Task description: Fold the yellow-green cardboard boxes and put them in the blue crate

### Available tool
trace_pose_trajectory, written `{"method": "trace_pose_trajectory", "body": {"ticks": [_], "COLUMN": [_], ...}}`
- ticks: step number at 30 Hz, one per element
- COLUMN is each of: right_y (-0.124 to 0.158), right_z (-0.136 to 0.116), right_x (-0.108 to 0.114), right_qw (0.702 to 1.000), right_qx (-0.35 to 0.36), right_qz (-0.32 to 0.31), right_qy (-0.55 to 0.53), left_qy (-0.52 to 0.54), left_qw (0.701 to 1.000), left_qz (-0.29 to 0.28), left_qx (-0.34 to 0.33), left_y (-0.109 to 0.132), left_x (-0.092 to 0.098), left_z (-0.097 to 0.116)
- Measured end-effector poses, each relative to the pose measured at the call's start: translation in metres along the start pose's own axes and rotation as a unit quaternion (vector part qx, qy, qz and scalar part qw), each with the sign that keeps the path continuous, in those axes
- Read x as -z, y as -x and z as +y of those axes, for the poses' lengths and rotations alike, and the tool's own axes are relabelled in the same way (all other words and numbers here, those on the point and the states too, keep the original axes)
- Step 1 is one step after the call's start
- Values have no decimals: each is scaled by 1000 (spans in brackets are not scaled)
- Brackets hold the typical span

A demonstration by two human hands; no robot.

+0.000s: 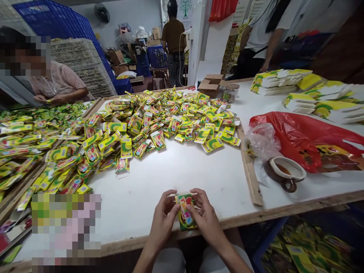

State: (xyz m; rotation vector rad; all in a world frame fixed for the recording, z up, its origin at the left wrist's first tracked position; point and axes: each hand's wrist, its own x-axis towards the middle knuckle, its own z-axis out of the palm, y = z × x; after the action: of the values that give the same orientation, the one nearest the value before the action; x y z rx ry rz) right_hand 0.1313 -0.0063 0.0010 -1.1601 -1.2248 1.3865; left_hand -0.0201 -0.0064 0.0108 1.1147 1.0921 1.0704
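Observation:
Between my two hands, at the front edge of the white table (204, 178), is a small green and yellow printed box (186, 222) with colourful lettering. My left hand (165, 214) grips its left side, thumb on the front face. From the right, my right hand (206, 218) holds it the same way, thumb pressed on the print. The fingertips behind the box are partly hidden. Beyond my hands lies a large heap of similar small boxes (148, 121), spread across the table's middle and left.
A wooden strip (251, 174) borders the table's right part. Past it are a brown cup (286, 170), a red plastic bag (284, 129) and stacked flat cartons (278, 81). A blue crate (270, 239) of packets stands below right. A person (57, 81) works at left; two others stand behind.

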Motion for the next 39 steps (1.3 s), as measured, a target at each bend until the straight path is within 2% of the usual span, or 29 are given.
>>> {"method": "trace_pose_trajectory", "body": {"ticks": [3,6,10,15,22,24,27,31,39], "right_y": [-7,-18,-29,-35,-32,-31,-30,-27,-32], "right_z": [-5,-11,-17,-13,3,3,-2,-12,-26], "right_x": [9,17,20,15,9,9,9,9,5], "right_qw": [998,993,988,989,997,996,987,980,979], "right_qx": [11,33,58,80,58,62,91,129,80], "right_qz": [-47,-64,-44,-44,-14,-20,-36,-18,16], "right_qy": [42,94,133,120,55,66,124,148,186], "left_qy": [-46,-65,-81,-94,-26,-42,-103,-130,-131], "left_qw": [999,998,996,995,997,996,991,986,984], "left_qz": [-3,-6,-2,19,58,58,56,88,111], "left_qx": [-12,-18,-25,-41,-53,-56,-61,-65,-34], "left_y": [-3,-8,-11,-13,-13,-11,-10,-8,-16], "left_x": [1,2,2,5,-1,-2,-5,-11,-13], "left_z": [1,2,1,0,-6,-4,2,9,11]}}
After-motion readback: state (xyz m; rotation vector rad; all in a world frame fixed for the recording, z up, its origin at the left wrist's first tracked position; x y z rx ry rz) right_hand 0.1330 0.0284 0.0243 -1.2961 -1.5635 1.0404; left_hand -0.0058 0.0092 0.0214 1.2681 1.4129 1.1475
